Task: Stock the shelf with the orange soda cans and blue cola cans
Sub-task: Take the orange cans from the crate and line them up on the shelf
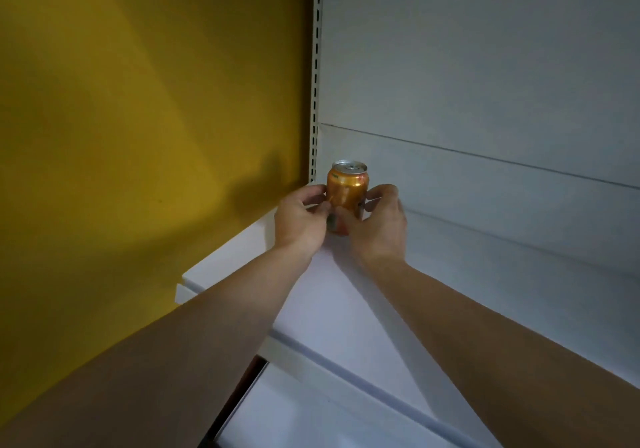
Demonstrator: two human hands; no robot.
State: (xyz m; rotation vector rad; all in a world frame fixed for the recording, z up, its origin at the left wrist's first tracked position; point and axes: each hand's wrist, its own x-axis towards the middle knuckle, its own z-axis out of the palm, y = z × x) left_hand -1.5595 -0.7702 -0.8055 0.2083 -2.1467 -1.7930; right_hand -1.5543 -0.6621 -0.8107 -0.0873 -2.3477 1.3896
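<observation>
An orange soda can (348, 188) stands upright at the centre of the frame, set on the white shelf (311, 295) in its far corner, just beside the slotted metal post (316, 84) and close to the grey back panel (485, 66). Both hands hold it. The left grip (301, 220) curls round the can's left side, thumb and fingertips on the lower half. The right grip (381, 226) closes on the right side the same way, hiding the can's base. The silver top and pull tab show above the fingers. A yellow wall (138, 101) fills the left of the frame, and a lower shelf (294, 413) shows at the bottom.
</observation>
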